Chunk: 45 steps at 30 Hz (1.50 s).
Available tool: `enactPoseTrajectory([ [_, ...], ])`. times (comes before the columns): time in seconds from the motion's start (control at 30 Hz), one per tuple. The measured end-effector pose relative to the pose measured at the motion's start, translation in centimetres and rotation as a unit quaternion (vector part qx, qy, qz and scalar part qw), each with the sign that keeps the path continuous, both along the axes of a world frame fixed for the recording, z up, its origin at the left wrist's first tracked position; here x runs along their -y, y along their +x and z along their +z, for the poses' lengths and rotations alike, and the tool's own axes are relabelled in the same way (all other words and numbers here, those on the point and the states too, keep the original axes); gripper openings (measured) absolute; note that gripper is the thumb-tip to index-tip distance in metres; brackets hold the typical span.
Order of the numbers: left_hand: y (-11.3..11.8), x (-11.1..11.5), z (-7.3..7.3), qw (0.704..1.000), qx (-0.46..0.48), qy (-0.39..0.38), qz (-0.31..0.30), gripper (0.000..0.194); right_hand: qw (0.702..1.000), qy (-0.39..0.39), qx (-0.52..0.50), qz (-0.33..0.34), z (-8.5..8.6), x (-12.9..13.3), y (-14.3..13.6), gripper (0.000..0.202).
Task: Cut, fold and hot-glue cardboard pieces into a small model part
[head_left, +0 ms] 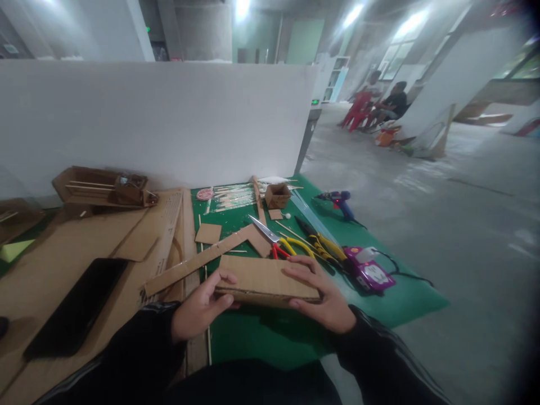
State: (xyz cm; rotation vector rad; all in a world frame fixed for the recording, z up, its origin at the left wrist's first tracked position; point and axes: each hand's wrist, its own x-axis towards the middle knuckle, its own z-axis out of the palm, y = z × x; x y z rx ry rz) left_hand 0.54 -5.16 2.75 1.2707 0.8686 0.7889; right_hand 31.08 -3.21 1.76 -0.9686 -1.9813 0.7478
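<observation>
A long, flat cardboard box (265,278) is held level above the green table top, close in front of me. My left hand (202,306) grips its left end, with the thumb on the near side and fingers over the top. At the right end, my right hand (318,292) is closed round it in the same way, fingers resting on the upper face. Just beyond the box lie scissors (264,229) with red and yellow handles and black-and-yellow pliers (323,244). An angled cardboard strip (202,259) passes behind the box's left end.
A glue gun (340,202) and a purple power strip (367,270) with a cable are on the right. A small cardboard box (277,197) and wooden sticks (232,197) lie farther back. At left are a black phone-like slab (78,309) and a cardboard assembly (105,188). A white partition (169,118) stands behind.
</observation>
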Motion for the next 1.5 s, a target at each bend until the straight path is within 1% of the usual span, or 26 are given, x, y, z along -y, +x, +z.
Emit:
enactPoseTrajectory([
  [0.2, 0.0, 0.1, 0.2, 1.000, 0.018, -0.018, 0.008, 0.031, 1.000, 0.000, 0.000, 0.001, 0.0, 0.0, 0.0, 0.047],
  [0.33, 0.0, 0.0, -0.2, 0.997, 0.050, -0.046, 0.020, 0.032, 1.000, 0.001, 0.001, 0.002, 0.1, -0.1, -0.1, 0.046],
  [0.47, 0.3, -0.3, -0.7, 0.992, 0.076, -0.072, 0.065, 0.034, 1.000, 0.009, 0.001, 0.004, -0.1, -0.1, 0.0, 0.046],
  [0.57, 0.6, -0.4, -0.3, 0.988, 0.081, -0.093, 0.092, 0.028, 1.000, 0.011, 0.003, 0.005, -0.2, -0.1, 0.0, 0.047],
  [0.6, 0.7, -0.3, 0.0, 0.986, 0.086, -0.106, 0.098, 0.035, 1.000, 0.011, 0.003, 0.007, -0.2, -0.2, 0.0, 0.046],
  [0.67, 0.9, -0.3, 1.0, 0.978, 0.101, -0.146, 0.107, 0.058, 1.000, 0.009, 0.002, 0.011, -0.2, -0.2, 0.0, 0.046],
  [0.7, 0.9, -0.3, 1.4, 0.973, 0.110, -0.168, 0.110, 0.066, 1.000, 0.009, 0.002, 0.013, -0.2, -0.2, 0.0, 0.046],
  [0.77, 1.0, -0.3, 2.2, 0.964, 0.131, -0.206, 0.110, 0.072, 1.000, 0.009, 0.002, 0.014, -0.2, -0.2, 0.0, 0.046],
  [0.8, 1.0, -0.4, 2.5, 0.959, 0.135, -0.223, 0.107, 0.071, 1.000, 0.010, 0.001, 0.014, -0.3, -0.2, 0.0, 0.047],
  [0.87, 1.1, -0.8, 2.8, 0.952, 0.134, -0.257, 0.102, 0.061, 1.000, 0.010, -0.001, 0.014, -0.3, -0.2, 0.0, 0.048],
  [0.93, 1.2, -1.2, 2.8, 0.945, 0.124, -0.283, 0.105, 0.047, 1.000, 0.009, -0.002, 0.015, -0.3, -0.2, 0.1, 0.048],
  [1.0, 1.3, -1.5, 2.7, 0.942, 0.119, -0.293, 0.112, 0.041, 1.000, 0.004, -0.003, 0.015, -0.3, -0.1, 0.1, 0.047],
  [1.27, 1.8, -1.5, 2.4, 0.945, 0.111, -0.269, 0.147, 0.042, 1.000, -0.016, -0.002, 0.018, -0.2, -0.3, -0.2, 0.046],
  [1.5, 1.8, -1.4, 2.1, 0.948, 0.097, -0.262, 0.152, 0.046, 0.999, -0.025, 0.001, 0.023, -0.2, -0.1, -0.1, 0.047],
])
